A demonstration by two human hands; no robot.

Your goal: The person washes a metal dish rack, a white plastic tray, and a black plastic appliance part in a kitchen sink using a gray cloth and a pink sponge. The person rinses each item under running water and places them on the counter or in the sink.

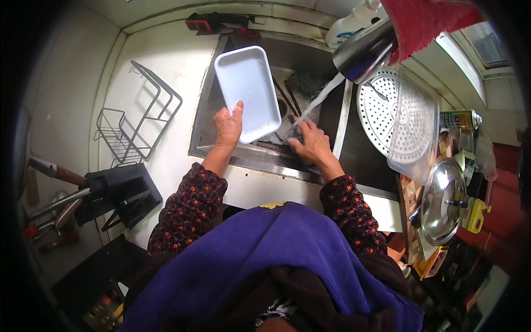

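Note:
My left hand (229, 124) grips the lower left rim of a shallow white tray (251, 91), thumb over its inner face. The tray is tilted above the left basin of a metal sink (207, 141). A stream of water (321, 99) falls from the metal faucet (361, 54) towards the fingers of my right hand (314, 143). Those fingers are spread and partly blurred, low over the basin, with nothing visible in them. Behind the hands lie thin brown sticks (293, 97), perhaps chopsticks, and a dark mesh scouring pad (308, 86). The tray hides part of the basin.
A wire rack (151, 120) and a black knife holder (120, 191) stand left of the sink. On the right are a perforated steamer plate (375, 110), a clear plastic container (410, 159) and a pot lid (442, 203). Red cloth (427, 25) hangs by the faucet.

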